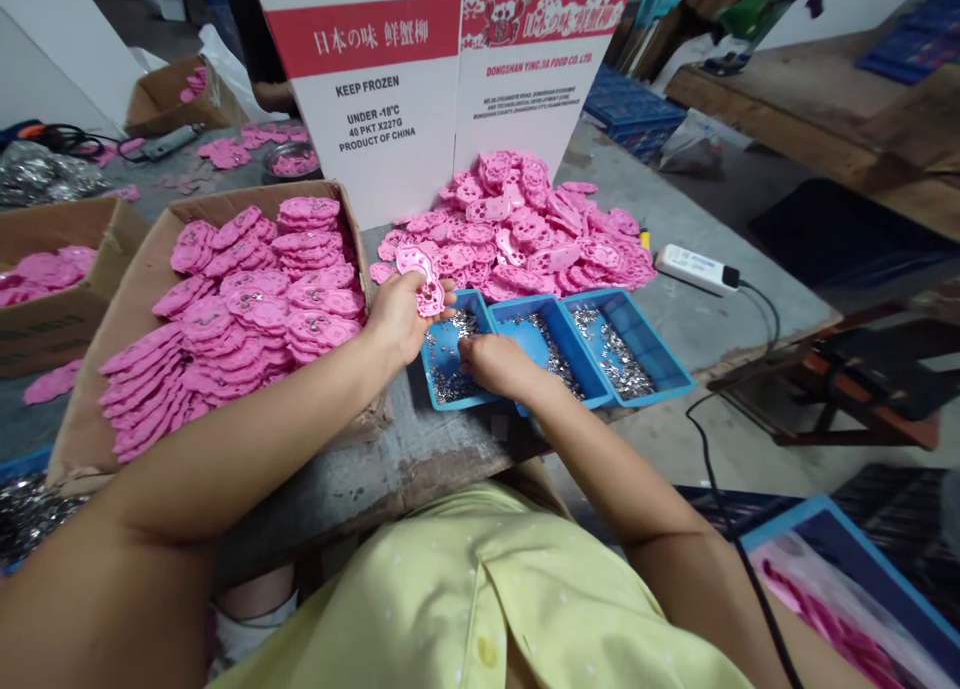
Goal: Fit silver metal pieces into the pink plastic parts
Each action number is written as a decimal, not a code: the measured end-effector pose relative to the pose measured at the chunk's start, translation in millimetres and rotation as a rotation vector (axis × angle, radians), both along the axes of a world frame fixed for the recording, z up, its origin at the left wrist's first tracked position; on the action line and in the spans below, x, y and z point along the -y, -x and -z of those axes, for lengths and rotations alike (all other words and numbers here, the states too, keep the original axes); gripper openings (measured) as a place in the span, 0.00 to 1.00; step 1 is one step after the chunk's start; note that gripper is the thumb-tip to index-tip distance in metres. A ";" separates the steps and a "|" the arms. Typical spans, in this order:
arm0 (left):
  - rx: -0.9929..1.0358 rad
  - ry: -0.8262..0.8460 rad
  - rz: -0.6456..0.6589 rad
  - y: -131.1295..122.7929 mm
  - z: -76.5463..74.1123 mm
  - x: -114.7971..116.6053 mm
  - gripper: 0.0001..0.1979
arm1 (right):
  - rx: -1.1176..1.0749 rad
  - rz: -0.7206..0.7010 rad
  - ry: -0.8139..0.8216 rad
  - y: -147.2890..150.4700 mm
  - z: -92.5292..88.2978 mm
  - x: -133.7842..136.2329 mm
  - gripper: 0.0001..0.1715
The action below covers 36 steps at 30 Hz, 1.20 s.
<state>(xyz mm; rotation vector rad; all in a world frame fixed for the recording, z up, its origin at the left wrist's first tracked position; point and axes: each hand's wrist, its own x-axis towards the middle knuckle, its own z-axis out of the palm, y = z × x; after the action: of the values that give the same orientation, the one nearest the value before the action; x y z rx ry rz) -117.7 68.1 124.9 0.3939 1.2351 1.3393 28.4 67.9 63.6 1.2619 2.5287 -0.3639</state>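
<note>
My left hand (397, 319) is closed on a pink plastic piece (421, 279) with holes in it, held up just left of the blue trays. Over the left blue tray (459, 401), my right hand (495, 362) has its fingers pinched together, pointing down at small shiny metal parts (450, 381). Whatever sits between those fingertips, if anything, is hidden. The middle tray (598, 394) and the right tray (675, 379) hold similar metal parts. Behind the trays lies a heap of loose pink pieces (525, 229).
A cardboard box (82, 439) with stacked pink pieces stands at left. Tall white printed cartons (390, 169) rise behind the heap. A white device (694, 269) with a black cable lies right of the trays. Another box (45, 334) sits at far left, and a blue crate (825, 514) stands lower right.
</note>
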 end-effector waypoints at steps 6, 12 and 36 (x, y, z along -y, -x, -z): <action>-0.021 -0.009 0.007 1.7 4.1 0.4 0.06 | -0.164 0.115 0.005 -1.5 0.7 1.6 0.11; -0.055 -0.009 0.079 0.9 5.9 1.7 0.07 | -0.506 0.250 0.004 -12.0 9.4 -3.5 0.07; -0.229 -0.146 0.449 2.4 3.6 14.9 0.13 | -1.830 0.550 0.733 -23.4 -6.0 -3.0 0.25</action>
<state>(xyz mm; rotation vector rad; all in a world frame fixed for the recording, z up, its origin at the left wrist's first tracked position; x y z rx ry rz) -120.1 53.3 121.3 0.8925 1.1489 1.0160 51.8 70.9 69.6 1.3779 2.0495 -3.3532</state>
